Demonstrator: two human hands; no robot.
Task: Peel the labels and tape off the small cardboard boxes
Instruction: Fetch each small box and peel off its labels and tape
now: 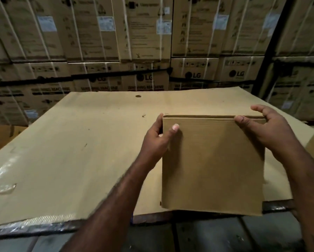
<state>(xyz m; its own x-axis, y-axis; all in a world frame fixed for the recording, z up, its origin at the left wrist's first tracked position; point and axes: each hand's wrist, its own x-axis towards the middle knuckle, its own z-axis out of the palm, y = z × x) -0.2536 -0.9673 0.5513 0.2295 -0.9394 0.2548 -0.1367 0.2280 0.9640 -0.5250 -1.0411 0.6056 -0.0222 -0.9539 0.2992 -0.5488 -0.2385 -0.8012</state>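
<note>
Holding the small cardboard box [212, 164] right of centre in the frame, you had one hand at each of its upper corners. Your left hand [158, 137] pinched the box's upper left corner, with the thumb flat on the plain brown face turned toward you and the other fingers curled round the left edge, out of sight behind it. Your right hand [267, 128] gripped the upper right corner, its thumb pressed on the top edge and its fingers curled over the far side. The box looked flat and tilted, its top edge away from you and its lower edge hanging past the near rim of the large cardboard sheet [80, 142] that filled the middle of the frame. Whether the box touched that sheet could not be told. A patch of clear shiny tape [3, 180] lay on the sheet at the lower left of the frame, well apart from the box. Under the sheet's near edge, a dark table edge [278, 206] showed at the lower right. Across the whole upper part of the frame stood stacked brown cartons [147, 42], bound with pale straps and printed with a washing machine marking.
</note>
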